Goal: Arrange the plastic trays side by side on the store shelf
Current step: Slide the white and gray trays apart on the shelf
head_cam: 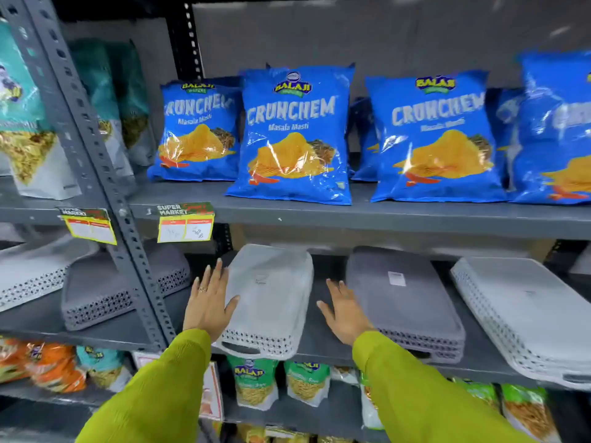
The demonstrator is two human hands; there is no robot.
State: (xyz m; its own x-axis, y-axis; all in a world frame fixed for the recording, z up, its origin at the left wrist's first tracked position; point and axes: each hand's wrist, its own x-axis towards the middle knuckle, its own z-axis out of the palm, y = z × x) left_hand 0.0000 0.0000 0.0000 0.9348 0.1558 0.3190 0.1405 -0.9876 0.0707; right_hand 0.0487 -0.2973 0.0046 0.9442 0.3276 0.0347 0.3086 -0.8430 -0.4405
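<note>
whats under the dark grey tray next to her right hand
The dark grey tray tops a stack: at least two more perforated rims show beneath its front edge, resting on the shelf. Anything under the upturned trays is hidden.

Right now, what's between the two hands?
The white tray, upside down on the shelf. Left hand is at its left edge; right hand sits beyond its right edge. Head view.

Trays (268, 295) side by side on shelf (323, 343)
</note>
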